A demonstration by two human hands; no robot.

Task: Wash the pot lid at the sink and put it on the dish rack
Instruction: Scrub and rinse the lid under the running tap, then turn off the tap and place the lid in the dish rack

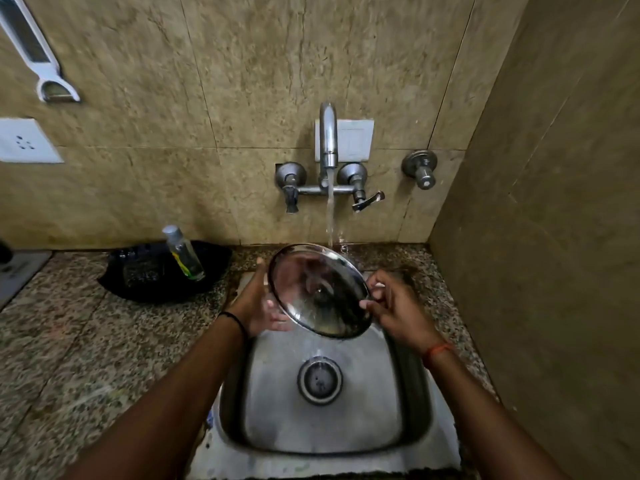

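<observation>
A round glass pot lid (318, 291) with a metal rim is held tilted over the steel sink (398, 420), under the water running from the wall tap (328, 140). My left hand (258, 304) grips the lid's left edge, fingers behind the glass. My right hand (394, 308) pinches the rim on the right side. Water runs off the lid's lower edge toward the drain (319, 379). No dish rack is clearly in view.
A black tray (145, 275) with a clear bottle (183, 252) sits on the granite counter (69, 341) left of the sink. Tap handles (367, 199) stick out below the spout. A tiled side wall (554, 237) stands close on the right.
</observation>
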